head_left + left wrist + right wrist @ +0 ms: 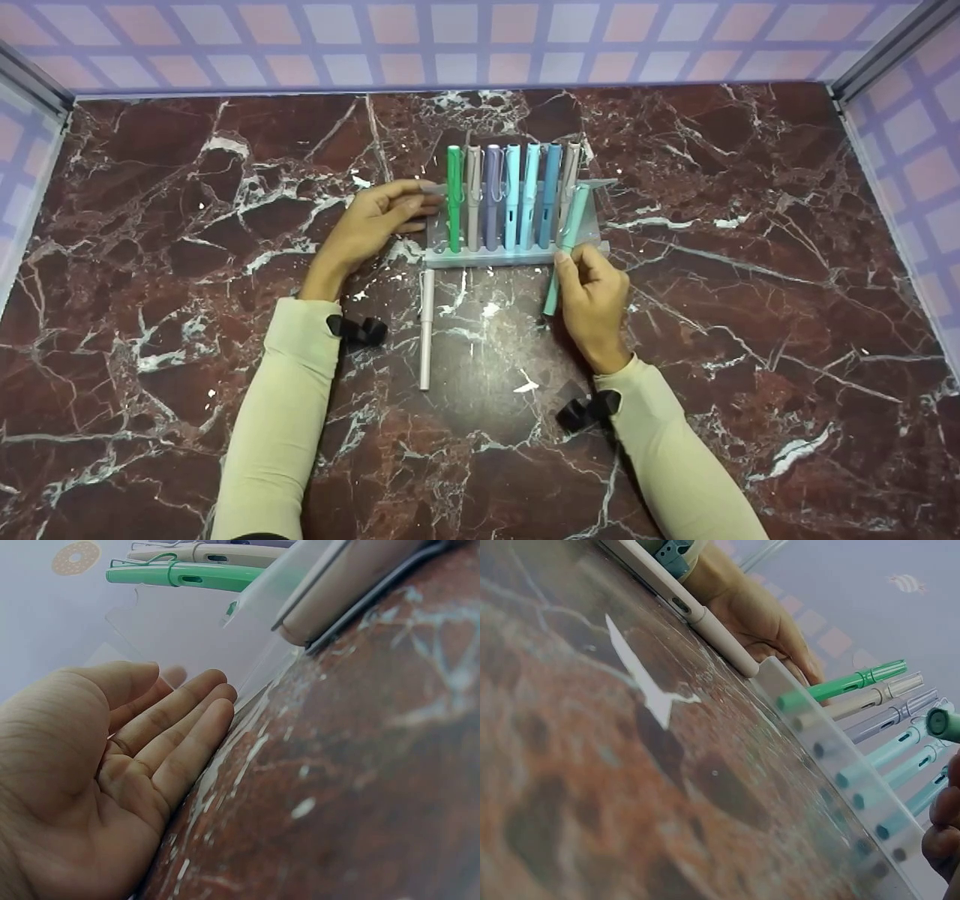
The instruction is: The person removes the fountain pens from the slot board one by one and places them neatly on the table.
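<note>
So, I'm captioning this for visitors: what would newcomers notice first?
Probably the row of seven slim, coloured pens in the clear plastic rack, upper middle of the head view. Next, the slender teal-green pen in the right hand, at the rack's right end. Then the pale beige pen lying before the rack's left end.

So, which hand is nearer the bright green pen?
Left. The left hand is just left of the bright green pen; the right hand, holding a teal pen, is near the other end of the stand.
</note>
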The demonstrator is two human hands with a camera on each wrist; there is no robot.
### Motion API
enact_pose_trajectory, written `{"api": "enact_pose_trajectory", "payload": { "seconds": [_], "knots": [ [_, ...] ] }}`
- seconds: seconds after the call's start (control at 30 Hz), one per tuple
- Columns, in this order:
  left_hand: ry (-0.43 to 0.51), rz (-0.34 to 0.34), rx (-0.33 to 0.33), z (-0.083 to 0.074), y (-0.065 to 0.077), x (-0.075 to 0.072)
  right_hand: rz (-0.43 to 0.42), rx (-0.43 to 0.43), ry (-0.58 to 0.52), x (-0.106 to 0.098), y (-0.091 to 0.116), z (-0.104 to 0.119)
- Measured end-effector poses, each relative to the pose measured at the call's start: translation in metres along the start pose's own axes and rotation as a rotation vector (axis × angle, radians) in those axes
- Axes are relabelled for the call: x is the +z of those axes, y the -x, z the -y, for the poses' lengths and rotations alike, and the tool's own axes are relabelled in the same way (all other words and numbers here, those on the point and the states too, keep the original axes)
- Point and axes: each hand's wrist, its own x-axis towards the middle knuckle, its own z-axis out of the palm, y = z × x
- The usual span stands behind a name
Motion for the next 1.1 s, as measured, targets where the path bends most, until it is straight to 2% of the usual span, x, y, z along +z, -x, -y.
{"api": "enact_pose_trajectory", "payload": {
  "seconds": [0.27,0.67,1.1],
  "knots": [
    [-0.004,0.001,-0.002,-0.001,0.000,0.001,0.016,-0.002,-0.006,0.001,0.002,0.003],
    [-0.013,0.006,0.000,0.000,0.000,0.000,0.089,-0.076,-0.006,0.009,0.011,0.007],
    [0.006,0.001,-0.008,0.000,0.000,0.000,0.118,-0.074,-0.013,0.011,0.015,0.011]
  ]
}}
